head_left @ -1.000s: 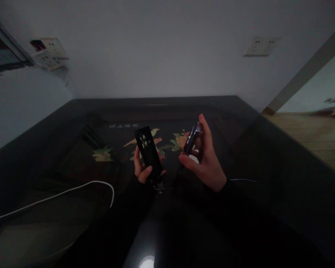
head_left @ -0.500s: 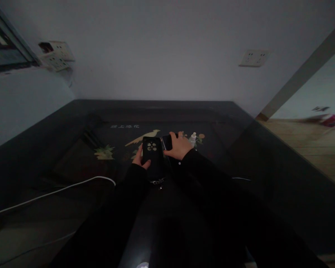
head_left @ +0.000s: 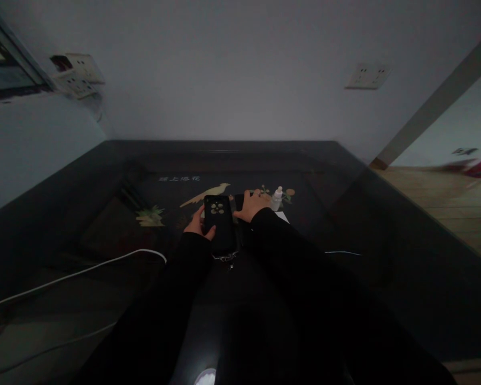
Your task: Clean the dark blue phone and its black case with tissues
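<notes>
Phone case, centre of frame, black with camera cutouts: light, thin, flexible shell, likely slick; best pinched along the long edges. Left hand grips its left edge, holding it over the dark glossy counter. Right hand lies palm-down over the phone on the counter; fingers' closure unclear. Small bottle just beside.

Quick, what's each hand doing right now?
Left hand: closed around the black phone case.
Right hand: lying flat on the dark phone on the table, not gripping.
</notes>
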A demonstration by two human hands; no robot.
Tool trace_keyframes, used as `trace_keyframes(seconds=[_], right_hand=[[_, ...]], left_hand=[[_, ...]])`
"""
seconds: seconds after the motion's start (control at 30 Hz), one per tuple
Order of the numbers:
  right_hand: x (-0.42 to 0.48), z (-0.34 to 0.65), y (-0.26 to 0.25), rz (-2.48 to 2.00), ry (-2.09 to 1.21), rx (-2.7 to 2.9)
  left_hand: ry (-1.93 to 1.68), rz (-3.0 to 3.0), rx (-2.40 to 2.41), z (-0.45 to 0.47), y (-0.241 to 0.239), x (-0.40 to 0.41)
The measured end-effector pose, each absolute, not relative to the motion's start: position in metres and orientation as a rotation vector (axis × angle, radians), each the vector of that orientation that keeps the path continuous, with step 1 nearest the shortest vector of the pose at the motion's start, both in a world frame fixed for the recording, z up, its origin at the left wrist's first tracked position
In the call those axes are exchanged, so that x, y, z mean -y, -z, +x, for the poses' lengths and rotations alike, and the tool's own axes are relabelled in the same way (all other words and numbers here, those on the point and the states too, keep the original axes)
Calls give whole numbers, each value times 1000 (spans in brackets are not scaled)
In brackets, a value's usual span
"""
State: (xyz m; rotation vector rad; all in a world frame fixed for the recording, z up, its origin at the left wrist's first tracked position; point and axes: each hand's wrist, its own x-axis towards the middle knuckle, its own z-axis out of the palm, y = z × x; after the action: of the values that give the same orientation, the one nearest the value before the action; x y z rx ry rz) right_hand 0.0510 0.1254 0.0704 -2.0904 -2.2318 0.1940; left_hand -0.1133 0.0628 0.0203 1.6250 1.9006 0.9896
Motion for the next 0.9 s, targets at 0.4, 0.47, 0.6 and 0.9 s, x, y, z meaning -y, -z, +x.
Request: trace_keyframes(seconds=[0.4, 0.47, 0.6, 0.9], right_hand=[[-127, 50, -63, -2129, -182, 2259], [-126, 51, -60, -2128, -168, 2259], [-127, 53, -58, -2125, -169, 2261], [-118, 68, -59, -2072, -197, 2235]], left_hand=[[-531, 1931, -2108, -113, -21, -64], [-470, 1947, -2122, -112, -24, -64], [-373, 1962, -2131, -109, -28, -63], [-228, 2053, -2112, -97, -36, -56]])
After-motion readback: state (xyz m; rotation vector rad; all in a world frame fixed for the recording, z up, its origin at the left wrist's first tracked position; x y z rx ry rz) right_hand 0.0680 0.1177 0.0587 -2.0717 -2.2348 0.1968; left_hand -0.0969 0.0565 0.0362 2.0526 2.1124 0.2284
